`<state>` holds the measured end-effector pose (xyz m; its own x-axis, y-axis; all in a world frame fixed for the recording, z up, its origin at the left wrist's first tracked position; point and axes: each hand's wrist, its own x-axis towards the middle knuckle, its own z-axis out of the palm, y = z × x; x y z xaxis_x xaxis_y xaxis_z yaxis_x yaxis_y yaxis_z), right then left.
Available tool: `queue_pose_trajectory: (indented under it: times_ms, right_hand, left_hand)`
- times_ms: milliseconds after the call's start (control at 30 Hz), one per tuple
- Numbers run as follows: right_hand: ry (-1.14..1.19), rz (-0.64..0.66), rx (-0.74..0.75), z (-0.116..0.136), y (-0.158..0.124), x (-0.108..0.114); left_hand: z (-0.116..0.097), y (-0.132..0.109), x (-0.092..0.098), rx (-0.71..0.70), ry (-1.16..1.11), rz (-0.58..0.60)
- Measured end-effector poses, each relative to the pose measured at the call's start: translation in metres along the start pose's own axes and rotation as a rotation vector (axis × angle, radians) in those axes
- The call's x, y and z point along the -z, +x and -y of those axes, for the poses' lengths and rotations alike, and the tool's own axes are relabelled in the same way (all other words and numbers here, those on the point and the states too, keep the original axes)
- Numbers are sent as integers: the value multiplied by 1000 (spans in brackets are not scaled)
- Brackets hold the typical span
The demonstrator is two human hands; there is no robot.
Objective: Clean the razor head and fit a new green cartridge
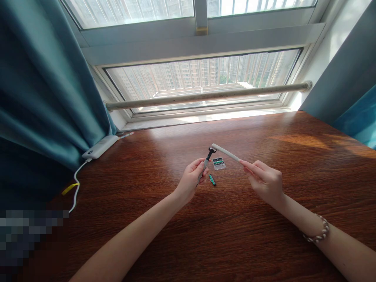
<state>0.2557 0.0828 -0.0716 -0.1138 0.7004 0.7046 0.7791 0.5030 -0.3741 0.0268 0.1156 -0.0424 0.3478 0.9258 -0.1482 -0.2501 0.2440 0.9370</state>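
Observation:
My left hand [192,176] is closed around the grey handle of a razor [206,159], whose dark head points up and away. In my right hand [264,182], pinched near its end, is a slim off-white toothbrush [227,152]. The toothbrush's head meets the razor's head; the bristles are too small to make out well. On the table beyond my left hand lies a small clear case [219,163] with dark and green razor cartridges in it. A loose black and green razor cartridge [212,179] rests nearer, just right of my left fingers.
The brown wood-grain table [164,243] runs up to a window with a pale horizontal rail [205,96]. A white power bank [100,147] with a white cable [76,188] and yellow tie sits at the left, against a blue curtain [58,78].

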Motion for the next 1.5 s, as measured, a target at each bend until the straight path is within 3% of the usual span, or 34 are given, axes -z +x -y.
queue_pose_trajectory:
  times_ms: [400,667,833,1033,1200,1333,1500]
  right_hand:
    - [209,20,-200,2,4,0]
    - [317,11,-249,2,7,2]
    - [365,114,-162,3,9,6]
    - [355,59,-239,1,14,9]
    - [350,153,-85,0,17,13]
    - [229,72,-110,0,15,13]
    - [199,137,13,0,12,12]
  left_hand:
    - [5,5,6,-129,186,-88]
    - [6,4,7,-246,265,-119]
    - [9,5,10,-253,278,-141]
    - [10,6,13,-289,322,-174]
    - [11,7,15,-352,418,-204]
    - [13,7,17,-364,478,-227]
    - [13,8,17,-367,490,-244]
